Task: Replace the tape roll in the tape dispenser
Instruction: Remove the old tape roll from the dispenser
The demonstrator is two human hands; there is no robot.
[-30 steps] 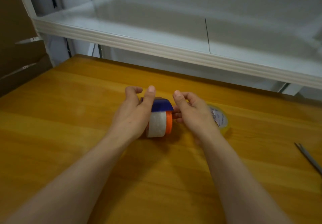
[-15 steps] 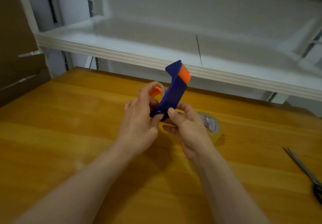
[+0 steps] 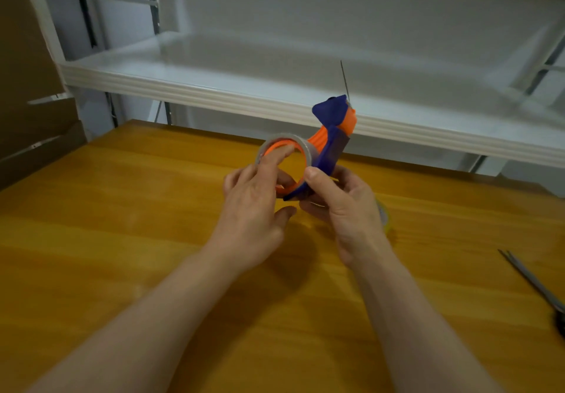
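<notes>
Two hands are holding the tape dispenser [image 3: 331,148] above the table [image 3: 122,239]. The right hand [image 3: 342,209] is pinching its lower blue end. The left hand [image 3: 253,209] is hooking a finger inside the mounted tape roll [image 3: 305,148]. The dispenser's long axis is slanting up and rightward, toward the shelf [image 3: 214,99].

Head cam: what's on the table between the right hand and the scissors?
Bare table in the head view, apart from the yellow spare roll edge showing right beside the right hand; nothing else before the scissors.

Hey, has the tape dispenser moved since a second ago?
Yes. The tape dispenser lay on the wooden table; now the left hand and right hand hold it raised, its top in front of the white shelf edge.
</notes>
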